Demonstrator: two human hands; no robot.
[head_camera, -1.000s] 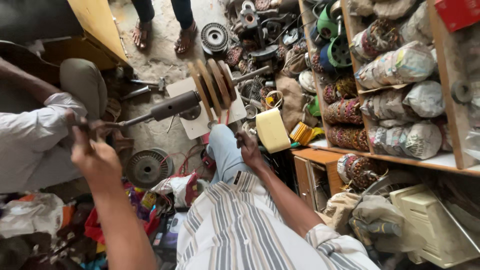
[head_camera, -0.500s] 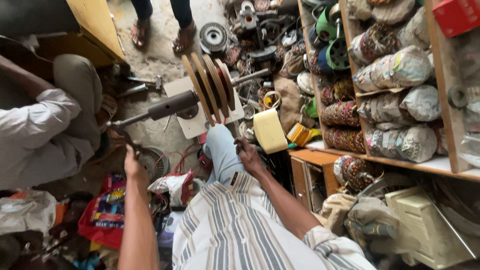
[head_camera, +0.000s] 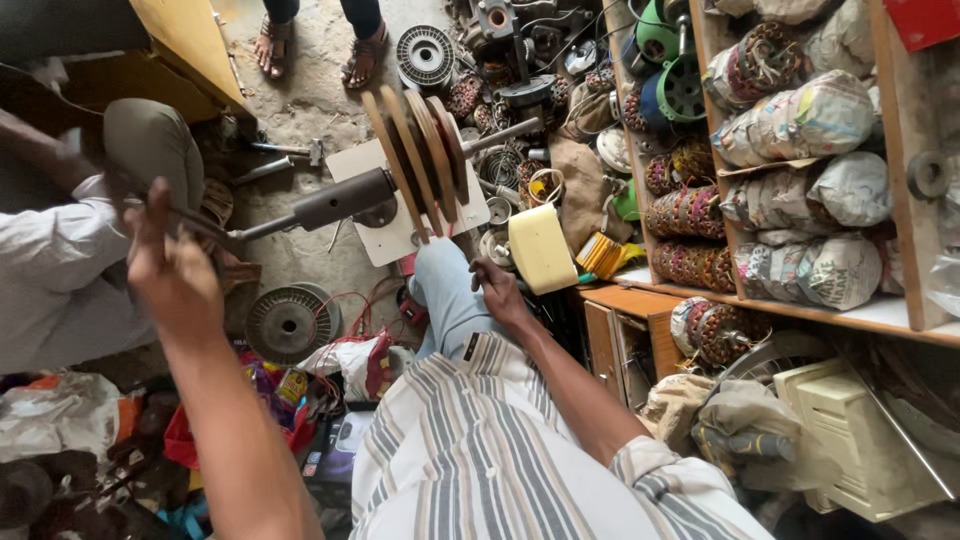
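A winding machine stands on a white board (head_camera: 385, 240) on the floor, with three wooden discs (head_camera: 415, 150) on a metal shaft (head_camera: 335, 203). A thin dark crank handle (head_camera: 205, 228) runs left from the shaft. My left hand (head_camera: 170, 270) is raised at the left and closed around the end of that handle. My right hand (head_camera: 500, 292) rests on my blue-jeaned knee (head_camera: 445, 300) just below the discs, fingers loosely bent with nothing visible in them. A cream plastic block (head_camera: 540, 248) sits right beside it.
Another person in a white shirt (head_camera: 50, 270) sits close at the left, an olive-trousered knee (head_camera: 150, 150) near the crank. Someone's sandalled feet (head_camera: 315, 45) stand at the top. Motor cores (head_camera: 285, 322), coils and parts litter the floor. Wooden shelves (head_camera: 800, 300) of wrapped windings fill the right.
My left hand has swung with the crank handle, first down and right, then back up and left. The view has shifted slightly. My right hand stays on my knee.
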